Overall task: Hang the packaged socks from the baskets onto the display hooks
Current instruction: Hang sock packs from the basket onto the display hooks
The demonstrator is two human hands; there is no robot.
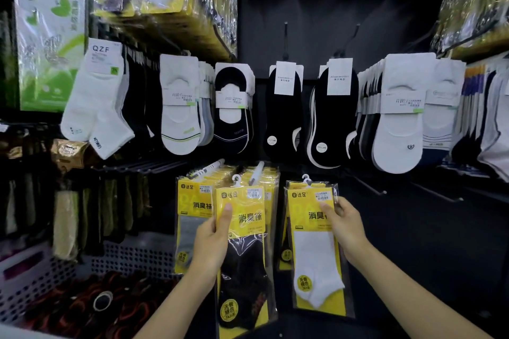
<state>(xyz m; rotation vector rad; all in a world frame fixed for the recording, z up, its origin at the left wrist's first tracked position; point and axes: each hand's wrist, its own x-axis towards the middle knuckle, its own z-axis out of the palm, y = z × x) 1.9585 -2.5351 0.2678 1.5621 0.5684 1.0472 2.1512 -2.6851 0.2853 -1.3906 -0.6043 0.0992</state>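
**Head view.** The left hand (213,237) was found curled round the left edge of a yellow plastic-wrapped packet of black socks (245,264). The thumb was laid flat on the front panel and the fingers were hidden behind. The packet was held upright, with its white plastic hanger loop (236,179) directly above the hand. Whether that loop was seated on a hook could not be determined. Just behind this hand and to its left, a row of matching yellow packets (192,215) was observed hanging from white display hooks (257,170).

The right hand (344,226) was found gripping the right edge of a yellow plastic-wrapped packet of white socks (314,250), with the thumb on the front and the fingers wrapped behind. This packet was held upright, apart from the first packet and not touching the hanging row. A further yellow edge was visible behind it, to the left of the hand.

Below the left hand and to its left, a pale perforated plastic basket (132,256) was recorded, with dark red-and-black packaged goods (82,300) lying in it.

Above both hands, black no-show socks on white card sleeves (283,115) were noted hanging. White no-show socks (399,124) hung above and to the right of the right hand. White ankle socks on a card marked QZF (96,102) hung above and well to the left of the left hand.
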